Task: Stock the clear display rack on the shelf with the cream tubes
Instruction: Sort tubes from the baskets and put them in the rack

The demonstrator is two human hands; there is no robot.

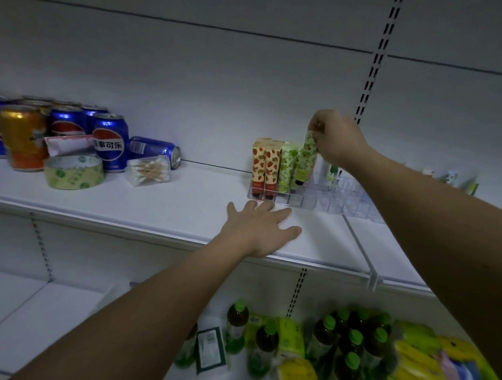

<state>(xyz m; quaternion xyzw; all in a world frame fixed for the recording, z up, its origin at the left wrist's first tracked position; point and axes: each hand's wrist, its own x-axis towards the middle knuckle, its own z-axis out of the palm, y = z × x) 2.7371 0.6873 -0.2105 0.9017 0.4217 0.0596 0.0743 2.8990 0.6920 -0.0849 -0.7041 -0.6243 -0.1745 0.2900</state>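
Shelf of white painted metal (155,201), carrying the clear plastic compartmented display rack (325,198), the landmark here. In the rack's left end stand strawberry-print cream tubes (264,167) and green-print cream tubes (286,168), caps down, presumably so the prints face out. Left hand (260,230) rests flat and open on the shelf just in front of the rack, probably to steady the reach. Right hand (336,137), above the rack, pinches the crimped top of another green-print cream tube (306,161), its cap low among the compartments.
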